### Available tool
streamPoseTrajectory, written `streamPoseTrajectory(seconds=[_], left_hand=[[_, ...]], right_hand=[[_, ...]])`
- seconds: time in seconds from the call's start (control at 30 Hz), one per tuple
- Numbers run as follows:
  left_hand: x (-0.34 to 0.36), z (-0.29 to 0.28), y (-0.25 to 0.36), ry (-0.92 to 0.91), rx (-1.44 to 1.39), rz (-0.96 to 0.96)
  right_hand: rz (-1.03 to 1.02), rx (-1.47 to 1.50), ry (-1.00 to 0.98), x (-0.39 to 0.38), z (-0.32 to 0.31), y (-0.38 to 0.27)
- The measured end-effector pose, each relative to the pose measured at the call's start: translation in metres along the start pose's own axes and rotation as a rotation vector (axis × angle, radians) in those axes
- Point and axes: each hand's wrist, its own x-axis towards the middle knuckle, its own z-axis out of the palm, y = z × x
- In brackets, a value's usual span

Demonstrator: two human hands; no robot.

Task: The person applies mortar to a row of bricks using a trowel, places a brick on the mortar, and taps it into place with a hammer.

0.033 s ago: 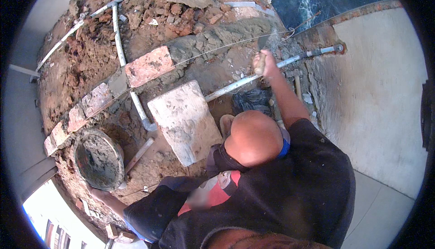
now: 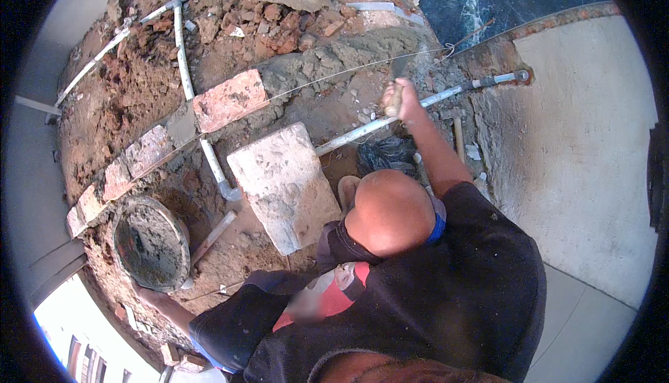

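My right hand (image 2: 400, 98) grips a trowel by its pale handle, its dark blade (image 2: 398, 66) over a bed of wet grey mortar (image 2: 306, 62). A thin string runs along that bed from a red brick (image 2: 230, 101). My left hand (image 2: 144, 292) holds the near rim of a black bucket (image 2: 182, 240) with grey mortar inside; its fingers are partly hidden. A large pale block (image 2: 272, 174) lies between my hands. A white pipe (image 2: 369, 130) runs just below my right hand.
A row of bricks (image 2: 146, 151) continues toward the left wall. Rubble (image 2: 265, 24) and more pipes (image 2: 182, 55) lie beyond. At the upper right is a dark marbled surface (image 2: 509, 0), beside a pale wall (image 2: 571, 146). A black plastic bag (image 2: 380, 156) sits near my knee.
My right hand has shifted slightly left with the trowel. My left hand stays at the bucket.
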Motion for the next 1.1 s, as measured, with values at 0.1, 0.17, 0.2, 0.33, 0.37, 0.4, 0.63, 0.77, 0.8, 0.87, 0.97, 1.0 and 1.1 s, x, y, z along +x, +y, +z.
streamPoseTrajectory(seconds=[0.1,0.17,0.2,0.33,0.37,0.4,0.63,0.77,0.8,0.87,0.97,1.0,1.1], left_hand=[[-0.001,0.001,-0.001,0.004,0.010,0.000],[0.001,0.001,0.001,0.010,0.021,0.009],[0.000,0.001,0.001,0.010,0.024,0.007],[-0.003,-0.005,-0.002,0.032,0.034,0.013],[-0.001,-0.001,0.000,0.016,0.047,0.014],[0.004,0.005,-0.001,0.003,0.082,0.013],[-0.037,0.020,0.023,0.051,-0.042,-0.041],[0.005,-0.008,-0.007,-0.022,-0.198,0.007],[0.012,-0.008,-0.011,-0.032,-0.183,-0.001],[0.016,-0.007,-0.012,-0.040,-0.143,-0.005],[0.020,-0.013,-0.014,-0.049,-0.107,-0.005],[0.021,-0.013,-0.016,-0.058,-0.105,-0.007],[0.025,-0.022,-0.018,-0.082,-0.099,0.013]], right_hand=[[0.084,0.163,-0.012,0.002,0.016,0.048],[0.121,0.150,-0.017,-0.005,0.036,0.073],[0.145,0.145,-0.060,-0.011,0.043,0.083],[0.255,0.169,-0.085,-0.022,0.063,0.112],[0.219,0.093,-0.082,-0.029,0.053,0.111],[0.185,0.016,-0.079,-0.037,0.042,0.107],[0.353,0.079,-0.021,-0.051,0.069,0.120],[0.391,-0.268,-0.116,-0.079,0.067,0.109],[0.379,-0.357,-0.075,-0.087,0.060,0.102],[0.412,-0.558,-0.099,-0.108,0.054,0.085],[0.350,-0.951,0.062,-0.146,0.066,0.066],[0.258,-1.157,0.067,-0.158,0.070,0.061],[-0.031,-1.807,-0.050,-0.173,0.084,0.046]])
